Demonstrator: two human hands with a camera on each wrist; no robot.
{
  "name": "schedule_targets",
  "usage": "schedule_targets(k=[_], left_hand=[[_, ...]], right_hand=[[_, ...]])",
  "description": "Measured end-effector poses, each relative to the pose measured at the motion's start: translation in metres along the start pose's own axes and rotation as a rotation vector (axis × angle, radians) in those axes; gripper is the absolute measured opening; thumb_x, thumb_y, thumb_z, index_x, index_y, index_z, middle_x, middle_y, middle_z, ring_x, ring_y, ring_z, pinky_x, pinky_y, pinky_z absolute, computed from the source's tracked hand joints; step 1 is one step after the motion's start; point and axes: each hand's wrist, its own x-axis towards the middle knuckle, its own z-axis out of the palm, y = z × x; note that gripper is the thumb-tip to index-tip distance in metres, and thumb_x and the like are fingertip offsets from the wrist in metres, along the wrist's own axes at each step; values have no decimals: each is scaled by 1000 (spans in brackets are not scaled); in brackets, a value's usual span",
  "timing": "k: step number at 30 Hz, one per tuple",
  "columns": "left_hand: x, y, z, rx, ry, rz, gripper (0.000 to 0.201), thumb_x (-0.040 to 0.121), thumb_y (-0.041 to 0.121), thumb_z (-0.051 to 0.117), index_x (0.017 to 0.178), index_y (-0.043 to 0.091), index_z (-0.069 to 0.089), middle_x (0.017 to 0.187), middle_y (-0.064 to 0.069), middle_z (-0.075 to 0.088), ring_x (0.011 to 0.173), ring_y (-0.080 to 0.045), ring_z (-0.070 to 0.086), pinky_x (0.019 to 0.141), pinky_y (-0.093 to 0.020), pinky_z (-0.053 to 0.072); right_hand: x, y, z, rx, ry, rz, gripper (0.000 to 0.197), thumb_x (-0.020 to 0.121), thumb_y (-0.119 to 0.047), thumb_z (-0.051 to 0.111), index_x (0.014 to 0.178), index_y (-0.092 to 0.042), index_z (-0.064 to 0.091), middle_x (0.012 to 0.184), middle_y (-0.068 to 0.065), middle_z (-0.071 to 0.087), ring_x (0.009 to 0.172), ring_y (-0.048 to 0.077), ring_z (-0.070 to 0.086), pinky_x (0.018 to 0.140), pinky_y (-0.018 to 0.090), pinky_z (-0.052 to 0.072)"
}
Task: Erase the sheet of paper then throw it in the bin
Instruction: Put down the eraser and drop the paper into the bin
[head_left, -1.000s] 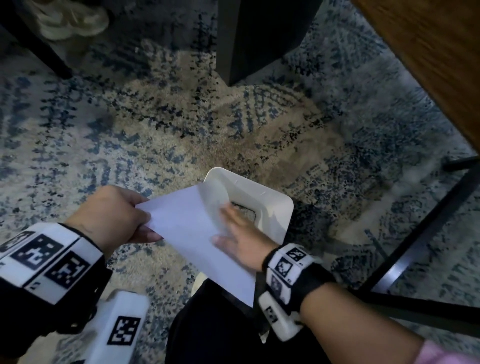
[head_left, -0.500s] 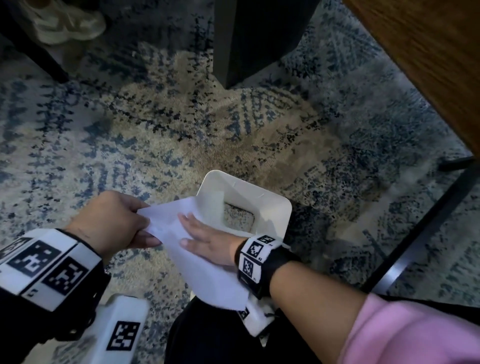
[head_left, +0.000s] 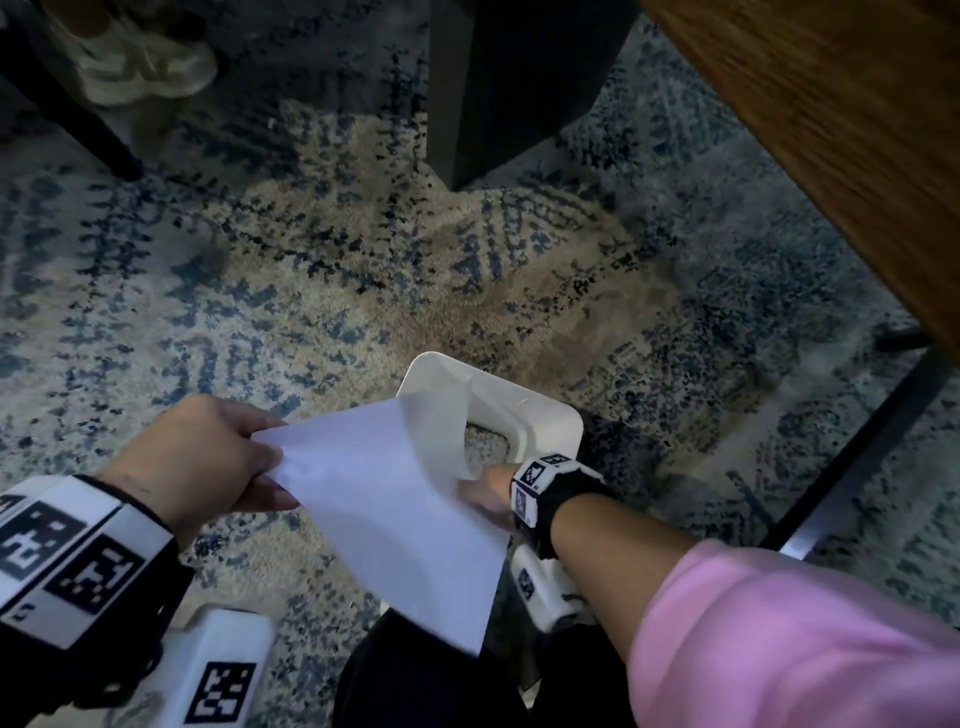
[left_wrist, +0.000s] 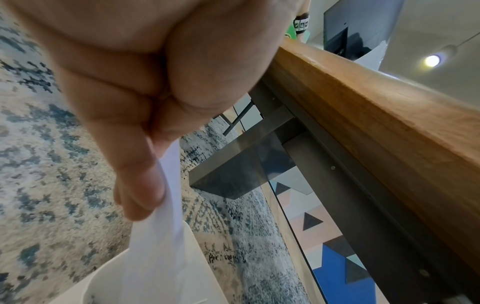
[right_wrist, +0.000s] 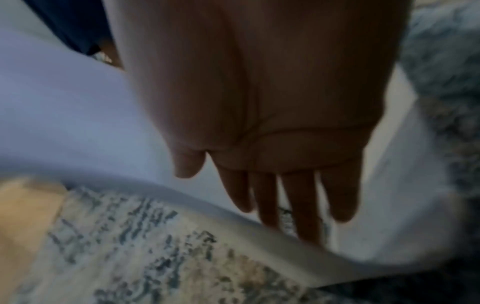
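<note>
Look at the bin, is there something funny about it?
Yes. The white bin seems to have no closed bottom: patterned rug shows through its opening. The sheet of paper, pinched by the left hand, hangs bent over its rim, not inside. The right hand is mostly hidden behind it.

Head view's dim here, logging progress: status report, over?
Left hand pinches white paper sheet by its corner. Right hand open, fingers straight against sheet. Sheet above white plastic bin, not in yet. Nothing blocking.

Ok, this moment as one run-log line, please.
stage: binning | sheet of paper: over white bin, not dropped | left hand: pinches sheet corner | right hand: fingers straight, beside sheet | floor: patterned rug
</note>
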Motion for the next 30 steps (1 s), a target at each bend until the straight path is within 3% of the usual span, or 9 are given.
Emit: schedule_targets(k=[3,6,9,12,17,19,21,24,30], left_hand=[[-1,0,1,11,-3,0,33,82,-16,42,64,2,63,60,-20,65,31,-16,59,35,-21,52],[-1,2,4,15,-22,-3,31,82,-17,42,64,-1,62,54,-20,63,31,-17,59,34,-22,52],[-1,5,6,19,-41,12,31,82,-18,40,65,-3,61,48,-19,62,30,-17,58,33,-21,51],[-2,5,2,38,-41,17,29,82,-17,41,70,-3,63,63,-22,63,31,-15,58,35,-21,52],[-2,4,-8,65,15,-3,31,81,-16,43,65,1,63,69,-24,65,33,-18,61,38,-27,55],[-1,4,-6,63,16,-11,29,81,-16,43,67,0,63,68,-24,64,32,-18,60,38,-28,55],[1,6,-2,62,11,-15,29,82,-16,43,65,-2,62,68,-26,63,31,-18,59,37,-27,54],[5,8,2,49,5,-5,31,82,-17,42,62,-1,59,53,-25,63,29,-18,58,36,-27,54],[6,7,-3,61,-13,34,27,80,-17,42,67,-5,62,37,-14,61,29,-18,57,33,-23,51]], right_hand=[[-10,7,-15,-77,157,171,65,100,-48,29,147,-4,25,150,21,30,130,36,42,101,38,36],[-22,-17,-17,99,299,-180,70,98,-50,36,153,-22,1,160,9,-6,146,29,9,115,40,15],[-33,-50,-6,169,200,-494,68,99,-48,31,151,-25,-7,159,-4,-14,144,12,-10,115,32,-2],[-22,-42,-3,123,53,-309,68,99,-53,25,152,-21,-1,160,0,-1,147,21,4,116,32,5],[-7,-5,-15,-77,53,-8,57,99,-48,30,133,-7,50,135,17,53,118,33,53,103,43,39],[-20,-5,-14,-83,119,-90,61,99,-46,34,145,-7,32,148,16,38,131,32,42,108,44,35],[-50,-16,-5,26,149,-300,69,97,-53,35,153,-23,7,160,1,3,146,21,10,118,41,12],[-88,-33,20,205,-63,-550,63,96,-54,36,148,-44,3,158,-14,-11,143,7,-7,113,33,-1],[-67,19,14,11,145,73,63,101,-40,35,152,-16,9,160,10,1,146,27,8,117,39,17]])
